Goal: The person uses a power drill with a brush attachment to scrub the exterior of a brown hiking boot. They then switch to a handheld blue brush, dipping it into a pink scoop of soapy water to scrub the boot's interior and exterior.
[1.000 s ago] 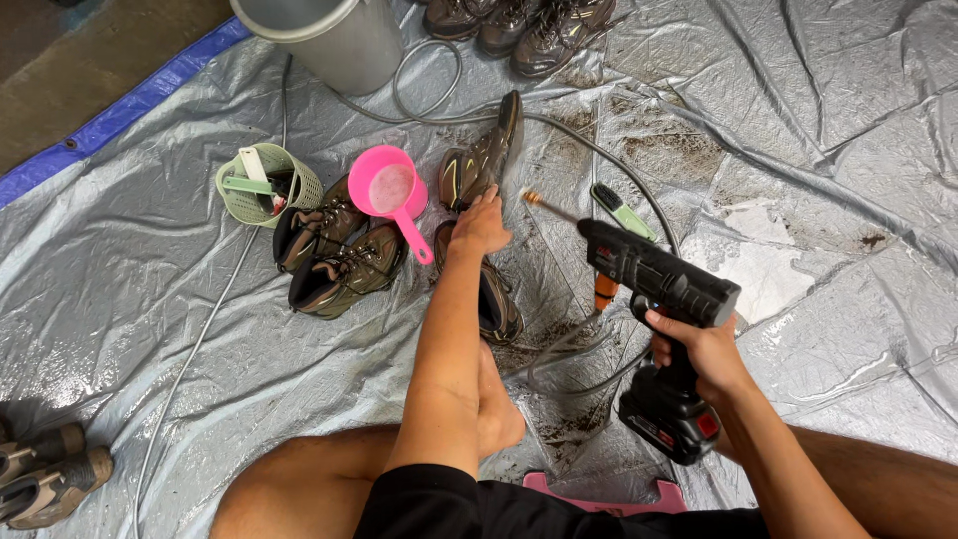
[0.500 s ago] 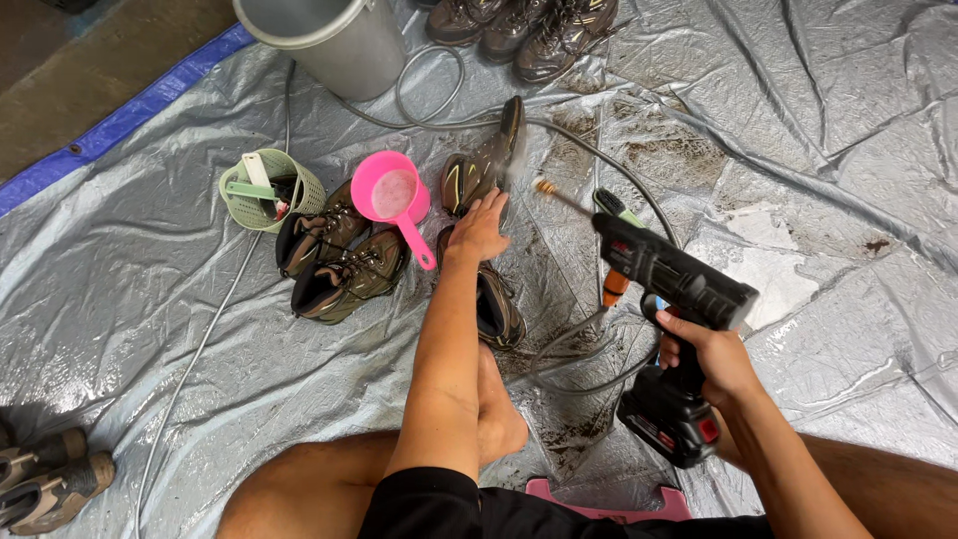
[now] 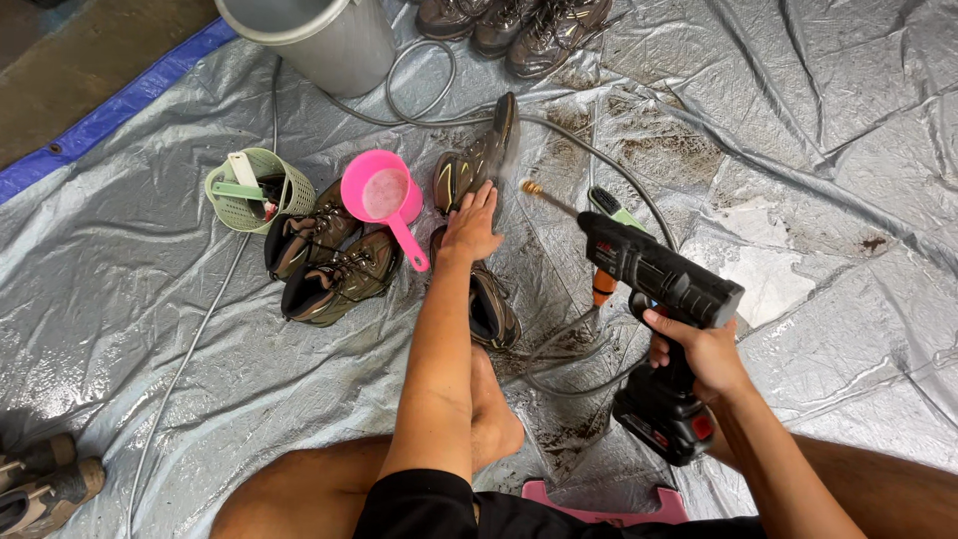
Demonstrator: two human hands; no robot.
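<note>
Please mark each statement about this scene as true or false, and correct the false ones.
1. The right hand holds a black spray gun. True.
2. The left hand rests on the pink scoop. False: it holds an upturned boot; the scoop lies apart, to its left.
3. The green basket stands beside the pair of boots. True.
4. The grey bucket lies tipped on its side. False: it stands upright on the tarp.
5. The gun's nozzle points toward the upturned boot. True.
</note>
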